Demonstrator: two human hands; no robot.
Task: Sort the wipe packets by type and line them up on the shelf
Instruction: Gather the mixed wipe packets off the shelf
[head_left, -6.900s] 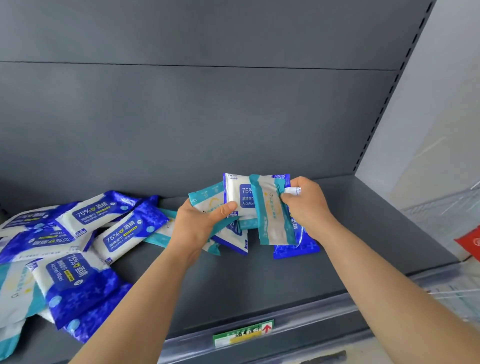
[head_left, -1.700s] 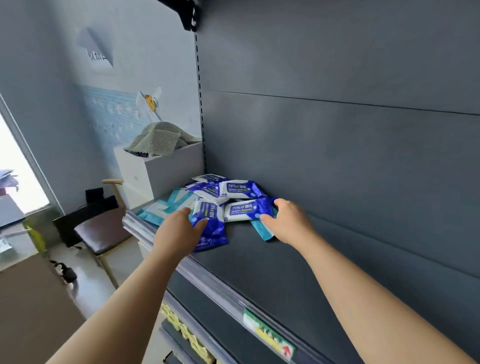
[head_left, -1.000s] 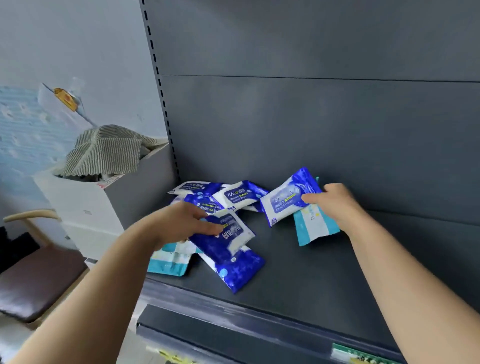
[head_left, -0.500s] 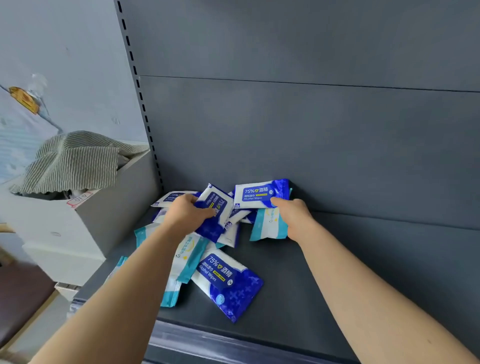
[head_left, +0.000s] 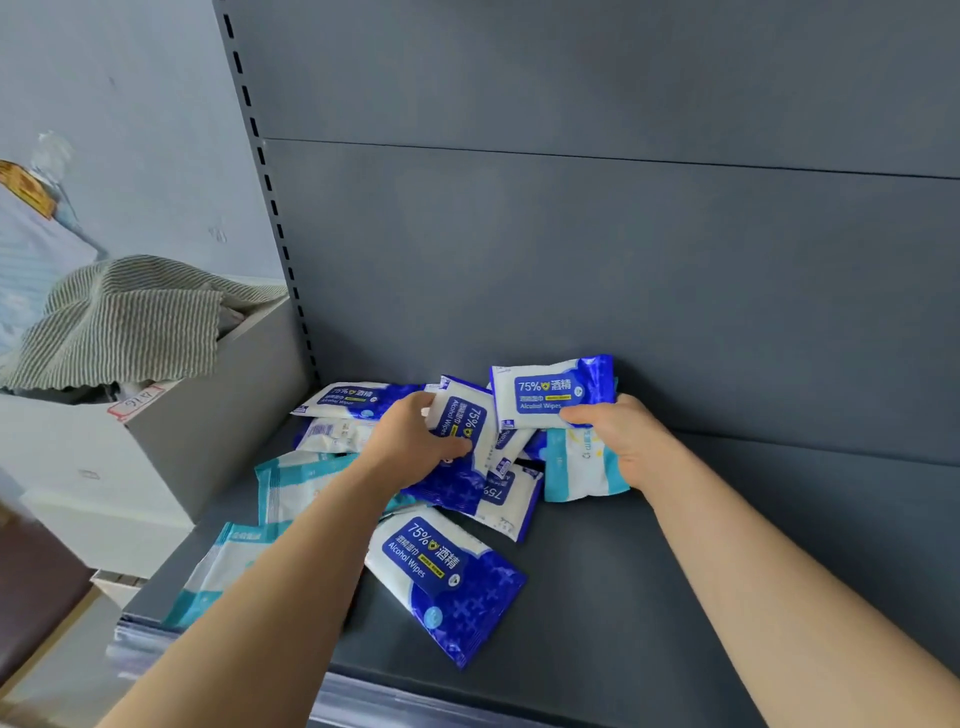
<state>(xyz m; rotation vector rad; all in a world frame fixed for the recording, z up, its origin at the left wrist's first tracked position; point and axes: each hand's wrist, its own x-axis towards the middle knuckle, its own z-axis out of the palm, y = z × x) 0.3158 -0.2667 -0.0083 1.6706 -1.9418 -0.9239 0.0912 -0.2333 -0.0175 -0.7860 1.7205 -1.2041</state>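
A: What's changed on the shelf (head_left: 597, 597)?
B: The right hand (head_left: 618, 436) has brought its blue packet (head_left: 550, 392) and a teal packet (head_left: 579, 467) to the back edge, gripping both, the blue one upright.
A: And the left hand (head_left: 415, 441)?
B: Fingers curled round a second blue packet (head_left: 465, 421) in the heap (back left corner). Sorting's barely begun, I'd say; loose teal packets (head_left: 291, 483) lie mixed in along the left edge
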